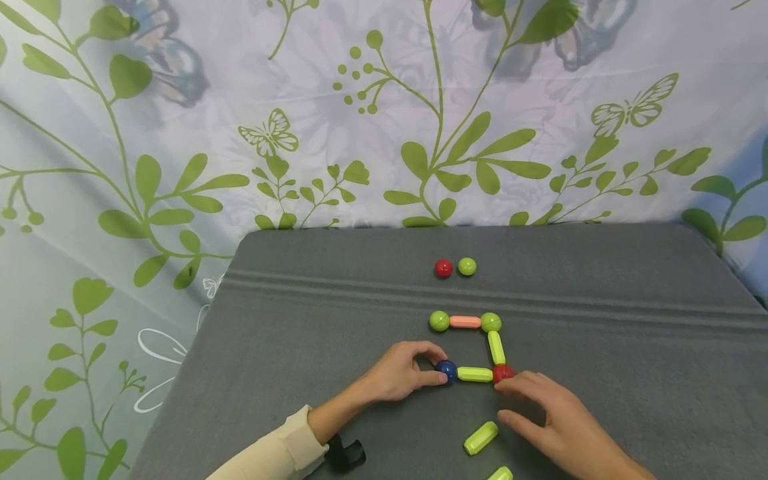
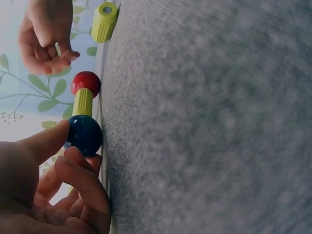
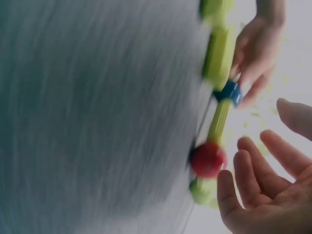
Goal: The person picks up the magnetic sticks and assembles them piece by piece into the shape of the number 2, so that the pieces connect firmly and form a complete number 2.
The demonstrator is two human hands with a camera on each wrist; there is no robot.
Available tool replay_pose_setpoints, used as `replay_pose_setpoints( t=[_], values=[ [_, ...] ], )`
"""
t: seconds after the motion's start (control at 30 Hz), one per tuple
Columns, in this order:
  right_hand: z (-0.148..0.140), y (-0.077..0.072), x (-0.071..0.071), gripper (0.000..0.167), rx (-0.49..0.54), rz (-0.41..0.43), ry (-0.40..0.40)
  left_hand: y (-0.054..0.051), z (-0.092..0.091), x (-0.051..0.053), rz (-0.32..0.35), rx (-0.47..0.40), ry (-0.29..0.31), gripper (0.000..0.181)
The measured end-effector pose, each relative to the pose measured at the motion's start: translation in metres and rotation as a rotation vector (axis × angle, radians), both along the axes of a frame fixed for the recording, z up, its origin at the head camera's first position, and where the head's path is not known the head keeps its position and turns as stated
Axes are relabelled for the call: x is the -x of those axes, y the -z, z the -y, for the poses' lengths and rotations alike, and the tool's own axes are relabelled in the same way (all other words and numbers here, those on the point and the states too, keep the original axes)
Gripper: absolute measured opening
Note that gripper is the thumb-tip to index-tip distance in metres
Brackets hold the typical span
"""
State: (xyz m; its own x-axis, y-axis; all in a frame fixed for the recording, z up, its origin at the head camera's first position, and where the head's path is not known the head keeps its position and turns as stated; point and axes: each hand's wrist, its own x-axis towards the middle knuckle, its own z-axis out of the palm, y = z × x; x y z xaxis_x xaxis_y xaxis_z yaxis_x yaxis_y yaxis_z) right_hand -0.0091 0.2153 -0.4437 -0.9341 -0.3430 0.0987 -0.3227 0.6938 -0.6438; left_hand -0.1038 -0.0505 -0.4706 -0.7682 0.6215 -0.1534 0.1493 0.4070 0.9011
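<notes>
My left hand (image 1: 399, 373) pinches a blue ball (image 1: 447, 371) between thumb and fingers; the left wrist view shows the same ball (image 2: 85, 135) close up. From it a yellow-green rod (image 1: 475, 375) runs to a red ball (image 1: 503, 373). Another yellow-green rod (image 1: 496, 347) goes on to a green ball (image 1: 491, 323), then a salmon rod (image 1: 465, 322) and a second green ball (image 1: 440, 321). Beside the red ball is my right hand (image 1: 555, 417), its fingers loosely bent and holding nothing. In the right wrist view these fingers are spread near the red ball (image 3: 208, 160).
A loose yellow-green rod (image 1: 481, 438) lies near my right hand, with another rod (image 1: 501, 474) cut off by the lower edge. Farther back sit a red ball (image 1: 444, 268) and a green ball (image 1: 467, 267). A black object (image 1: 346, 455) is by the left sleeve. Grey cloth (image 1: 288, 347) covers the table.
</notes>
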Motion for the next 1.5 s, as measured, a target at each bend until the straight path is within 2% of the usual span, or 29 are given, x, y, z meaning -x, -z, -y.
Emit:
replay_pose_setpoints(
  t=[0.1,0.23,0.3,0.5,0.7,0.9,1.03,1.17,1.27,1.5],
  values=[
    [0.004,0.003,-0.003,0.028,0.038,0.090,-0.098,0.000,0.000,0.000,-0.005,0.000,0.001,0.025],
    [0.006,0.010,-0.004,0.030,0.035,0.107,-0.180,0.001,0.000,0.001,-0.016,-0.002,0.003,0.025],
    [0.006,0.013,-0.004,0.032,0.026,0.133,-0.196,0.001,0.000,0.000,-0.016,-0.004,0.004,0.025],
    [0.006,0.015,-0.002,0.034,0.003,0.279,-0.208,0.001,0.001,0.001,-0.003,-0.004,0.004,0.025],
    [0.006,0.016,-0.003,0.030,0.016,0.323,-0.222,0.001,0.002,0.001,0.000,-0.011,0.006,0.025],
    [0.007,0.020,-0.005,0.027,0.022,0.262,-0.248,0.000,0.002,0.000,0.010,-0.017,0.006,0.025],
    [0.009,0.020,-0.005,0.026,0.003,0.259,-0.235,0.001,0.002,0.000,0.018,-0.021,0.006,0.025],
    [0.011,0.018,-0.004,0.028,-0.009,0.279,-0.187,0.002,0.003,0.001,0.030,-0.028,0.006,0.025],
    [0.013,0.015,-0.004,0.028,-0.005,0.262,-0.144,0.002,0.003,0.001,0.038,-0.033,0.001,0.024],
    [0.024,0.009,-0.005,0.024,0.046,0.107,-0.009,0.003,0.004,0.001,0.050,-0.038,-0.008,0.022]
  ],
)
